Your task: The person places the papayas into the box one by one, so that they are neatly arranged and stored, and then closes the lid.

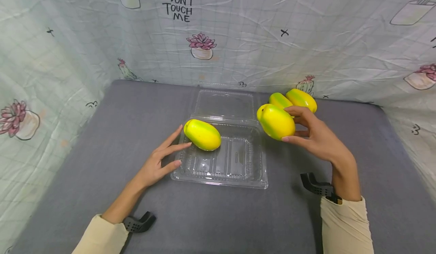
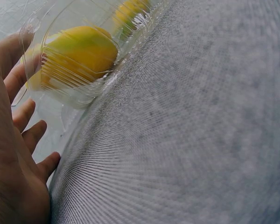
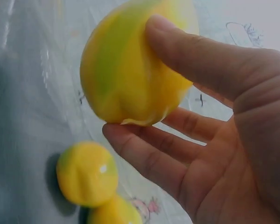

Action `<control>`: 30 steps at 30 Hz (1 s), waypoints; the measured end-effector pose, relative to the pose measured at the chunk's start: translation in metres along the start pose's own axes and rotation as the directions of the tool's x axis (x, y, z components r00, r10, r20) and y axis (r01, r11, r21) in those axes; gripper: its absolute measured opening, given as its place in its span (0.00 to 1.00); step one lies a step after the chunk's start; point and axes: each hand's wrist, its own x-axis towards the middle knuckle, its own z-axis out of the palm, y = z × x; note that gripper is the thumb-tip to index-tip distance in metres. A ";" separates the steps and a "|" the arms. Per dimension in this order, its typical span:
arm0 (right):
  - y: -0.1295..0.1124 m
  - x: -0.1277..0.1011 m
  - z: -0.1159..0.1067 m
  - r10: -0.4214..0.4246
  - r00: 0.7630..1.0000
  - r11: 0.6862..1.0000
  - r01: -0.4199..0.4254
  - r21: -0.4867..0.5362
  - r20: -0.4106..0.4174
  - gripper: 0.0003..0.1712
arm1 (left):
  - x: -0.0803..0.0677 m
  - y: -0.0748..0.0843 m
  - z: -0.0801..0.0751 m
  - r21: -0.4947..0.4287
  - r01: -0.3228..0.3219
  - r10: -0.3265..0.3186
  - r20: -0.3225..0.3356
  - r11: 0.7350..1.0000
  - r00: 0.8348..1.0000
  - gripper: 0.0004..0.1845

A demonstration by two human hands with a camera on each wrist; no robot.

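My right hand [image 1: 316,134] pinches a yellow-green mango [image 1: 276,122] between thumb and fingertips, raised at the right side of a clear plastic clamshell box [image 1: 235,184]. In the right wrist view the thumb lies across the held mango [image 3: 126,70], fingertips at its end. Another mango [image 1: 202,134] lies in the left part of the box's base, its side showing through the plastic in the left wrist view [image 2: 79,53]. My left hand [image 1: 158,163] is at the box's left edge with fingers spread and loosely bent, fingertips right at the rim beside that mango.
Two more mangoes, the nearer one [image 1: 279,100] and the farther one [image 1: 302,99], lie at the back right beside the printed curtain [image 1: 238,49]. The box's lid [image 1: 225,104] is folded back toward the curtain. Grey cloth [image 1: 218,220] covers the table.
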 end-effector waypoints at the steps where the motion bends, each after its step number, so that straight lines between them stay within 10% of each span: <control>1: -0.001 0.002 0.002 -0.006 1.000 1.000 0.006 0.004 0.005 0.38 | 0.000 0.000 0.000 0.002 0.002 -0.002 -0.001 1.000 1.000 0.21; 30: 0.009 0.039 0.051 -0.140 0.990 0.989 0.137 0.062 0.031 0.38 | 0.001 0.000 0.000 0.009 0.000 -0.001 0.004 1.000 1.000 0.21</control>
